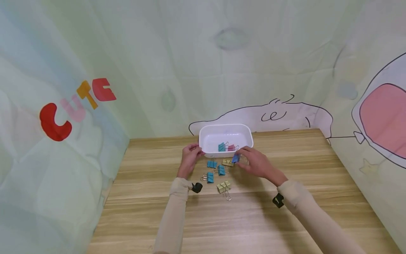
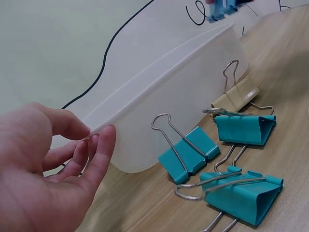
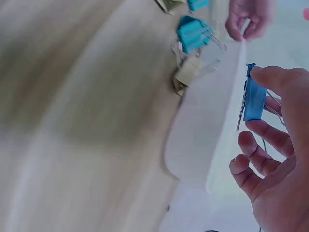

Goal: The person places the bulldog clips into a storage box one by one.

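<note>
A white plastic bin stands at the table's back edge, with a teal binder clip and a pink binder clip inside. My left hand pinches the bin's near left rim between thumb and fingers, as the left wrist view shows closely. My right hand holds a blue binder clip between thumb and forefinger, above the table by the bin's near right side. In front of the bin lie several teal binder clips, a yellowish binder clip close to its wall, and another yellowish binder clip nearer me.
The wooden table reaches out on both sides of the clips. A printed curtain hangs right behind the bin and along both sides. Dark camera mounts sit at both wrists.
</note>
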`<state>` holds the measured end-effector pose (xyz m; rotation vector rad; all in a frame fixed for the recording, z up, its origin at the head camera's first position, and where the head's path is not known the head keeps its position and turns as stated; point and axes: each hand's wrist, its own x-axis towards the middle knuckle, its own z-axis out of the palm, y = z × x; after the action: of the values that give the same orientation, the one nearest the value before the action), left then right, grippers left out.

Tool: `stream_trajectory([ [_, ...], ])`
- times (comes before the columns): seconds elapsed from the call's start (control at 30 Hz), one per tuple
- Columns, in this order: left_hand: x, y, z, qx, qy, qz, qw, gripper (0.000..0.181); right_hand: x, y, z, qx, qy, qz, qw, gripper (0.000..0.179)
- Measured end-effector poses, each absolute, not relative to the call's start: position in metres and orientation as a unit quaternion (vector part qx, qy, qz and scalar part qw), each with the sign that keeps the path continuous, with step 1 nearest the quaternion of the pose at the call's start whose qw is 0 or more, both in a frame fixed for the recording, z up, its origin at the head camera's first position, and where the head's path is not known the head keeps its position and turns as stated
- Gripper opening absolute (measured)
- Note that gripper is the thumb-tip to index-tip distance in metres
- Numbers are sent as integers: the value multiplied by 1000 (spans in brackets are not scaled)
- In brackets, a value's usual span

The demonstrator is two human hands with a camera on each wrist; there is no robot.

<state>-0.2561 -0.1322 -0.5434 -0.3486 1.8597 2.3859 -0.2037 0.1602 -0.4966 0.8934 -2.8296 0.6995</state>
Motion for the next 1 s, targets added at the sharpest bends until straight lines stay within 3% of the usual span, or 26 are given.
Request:
stream_trajectory([
  [0.6, -253, -132, -541, -105, 603, 790, 45, 39, -259, 162, -427, 250, -927, 270, 67, 38],
  [1.0, -254, -132, -543, -102, 596, 795, 43, 39, -274, 162, -422, 216, -939, 262, 56, 40],
])
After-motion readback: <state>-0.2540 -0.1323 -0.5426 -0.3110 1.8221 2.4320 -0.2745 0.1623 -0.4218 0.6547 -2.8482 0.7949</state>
